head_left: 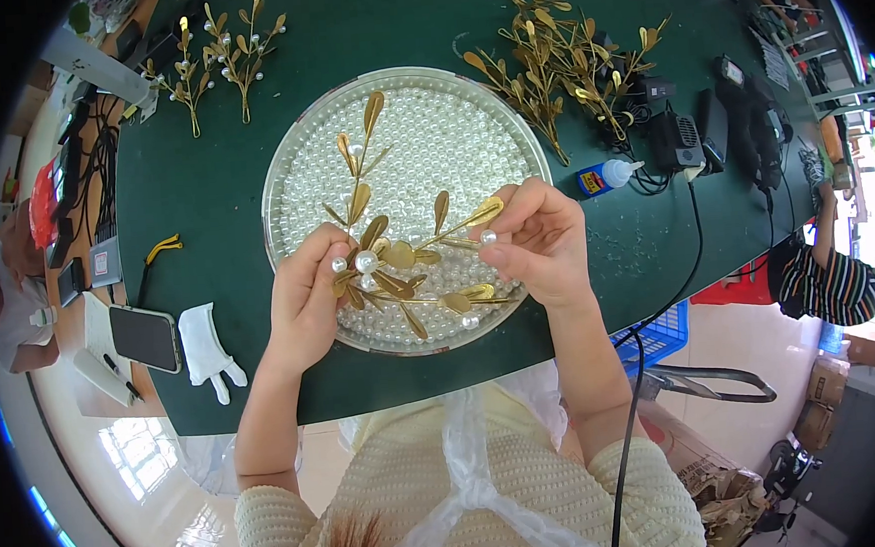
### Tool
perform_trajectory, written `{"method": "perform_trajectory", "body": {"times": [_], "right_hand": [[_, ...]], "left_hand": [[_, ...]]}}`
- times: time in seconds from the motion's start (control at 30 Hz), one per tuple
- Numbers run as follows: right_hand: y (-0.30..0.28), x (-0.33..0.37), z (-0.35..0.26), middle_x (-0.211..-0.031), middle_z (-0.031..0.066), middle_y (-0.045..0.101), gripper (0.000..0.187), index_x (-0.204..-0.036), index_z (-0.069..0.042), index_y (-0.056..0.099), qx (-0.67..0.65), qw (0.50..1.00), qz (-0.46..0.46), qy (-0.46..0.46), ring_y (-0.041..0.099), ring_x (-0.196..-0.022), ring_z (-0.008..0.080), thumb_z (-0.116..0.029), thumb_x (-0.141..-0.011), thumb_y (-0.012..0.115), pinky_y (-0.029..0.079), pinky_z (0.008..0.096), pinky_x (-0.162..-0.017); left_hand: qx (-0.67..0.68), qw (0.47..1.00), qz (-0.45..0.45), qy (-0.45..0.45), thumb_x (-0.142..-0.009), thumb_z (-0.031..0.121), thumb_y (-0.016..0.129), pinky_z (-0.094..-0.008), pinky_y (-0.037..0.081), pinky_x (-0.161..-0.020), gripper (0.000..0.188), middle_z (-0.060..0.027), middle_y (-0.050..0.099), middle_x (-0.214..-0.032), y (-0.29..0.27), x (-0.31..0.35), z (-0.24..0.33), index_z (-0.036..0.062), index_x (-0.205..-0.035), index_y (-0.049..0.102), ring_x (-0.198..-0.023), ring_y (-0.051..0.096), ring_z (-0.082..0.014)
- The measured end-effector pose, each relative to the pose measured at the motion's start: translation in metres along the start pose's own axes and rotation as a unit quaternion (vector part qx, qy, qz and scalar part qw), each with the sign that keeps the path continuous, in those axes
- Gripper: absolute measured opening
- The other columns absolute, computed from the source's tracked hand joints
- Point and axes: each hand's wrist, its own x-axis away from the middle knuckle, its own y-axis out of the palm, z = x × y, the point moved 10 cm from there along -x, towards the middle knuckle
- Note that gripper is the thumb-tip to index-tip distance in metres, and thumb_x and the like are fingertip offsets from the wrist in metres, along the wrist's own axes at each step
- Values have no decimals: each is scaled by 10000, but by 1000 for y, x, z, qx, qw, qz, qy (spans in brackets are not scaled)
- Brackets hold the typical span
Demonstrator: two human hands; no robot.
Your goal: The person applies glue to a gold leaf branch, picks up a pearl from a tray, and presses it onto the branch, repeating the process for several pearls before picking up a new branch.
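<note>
Dark green cloth is covering the table (pixel 363 37), whose curved near edge is running just below both wrists. On it, under the hands, a round clear tray (pixel 295 147) is lying, its shallow rim enclosing a bed of small glossy white pearls (pixel 439 133).

Above the tray, the left hand (pixel 307 300) is pinching the stem end of a gold sprig (pixel 401 256) of thin wire and flat, pointed metal leaves, with a few pearls already sitting on it by the fingers. The right hand (pixel 541 242) is closed on the sprig's far branch, and a single pearl (pixel 488 237) is showing at its fingertips.

Beyond the right hand, a heap of bare gold sprigs (pixel 565 60) is lying near a small glue bottle (pixel 607 175) with a blue label, black adapters and trailing cables. Beyond the left hand, finished sprigs (pixel 219 56) with pearls are resting well apart. Left of the left hand, a white glove (pixel 207 348) is lying beside a dark phone (pixel 145 338).

Open green cloth is lying between the tray and the sprig piles; to the right, a black cable is hanging off the table edge past the right forearm.
</note>
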Motion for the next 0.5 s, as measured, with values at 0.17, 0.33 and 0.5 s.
{"method": "perform_trajectory", "body": {"times": [0.17, 0.33, 0.5], "right_hand": [[1, 0, -4, -566, 24, 474, 234, -707, -26, 487, 7, 1000, -7, -24, 468, -483, 59, 100, -576, 635, 462, 268, -718], [2, 0, -7, -588, 34, 485, 241, -711, -22, 489, 26, 999, -6, -46, 482, -515, 71, 100, -571, 643, 457, 256, -706], [0, 1, -6, -640, 58, 506, 242, -715, -20, 491, 16, 999, -2, -37, 503, -551, 80, 92, -572, 651, 449, 233, -672]], "left_hand": [[-22, 1000, 16, 7, -857, 87, 345, -188, 309, -436, 158, -1, 462, -605, -2, 0, 3, 19, -774, 461, -483, 377, -42], [-17, 1000, 21, -15, -847, 82, 355, -194, 307, -441, 159, -7, 465, -586, -3, 1, 0, 20, -749, 464, -477, 374, -44], [-39, 999, 8, 0, -846, 86, 362, -191, 298, -439, 159, -4, 457, -571, -3, 1, 0, 18, -747, 466, -473, 368, -41]]}}
